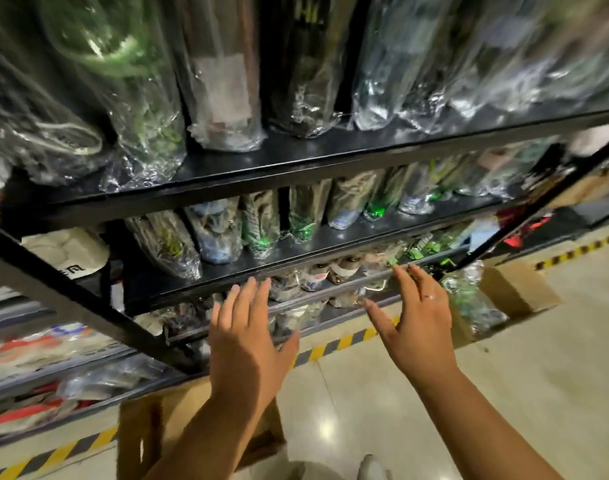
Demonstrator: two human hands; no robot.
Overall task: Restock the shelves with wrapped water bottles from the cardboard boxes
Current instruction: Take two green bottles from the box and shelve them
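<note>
— Where are the hands?

— The left hand (pixel 247 337) and the right hand (pixel 414 327) are in the lower middle of the frame. Both have the fingers straight and spread, and they grasp nothing. They are in front of the lower shelves of the black rack (pixel 71 299). I cannot tell if they touch it.

— And the wrapped water bottles (pixel 223 81)?

— They stand in rows on the top shelf (pixel 296 157) and on the middle shelf (pixel 313 245). More bottles (pixel 469 299) are in an open cardboard box (pixel 518 292) on the floor, right of the right hand.

— Is there another box?

— Yes, a second cardboard box (pixel 140 431) at the bottom, partly behind the left arm. A yellow-black striped tape (pixel 331 348) runs on the floor (pixel 538 393).
</note>
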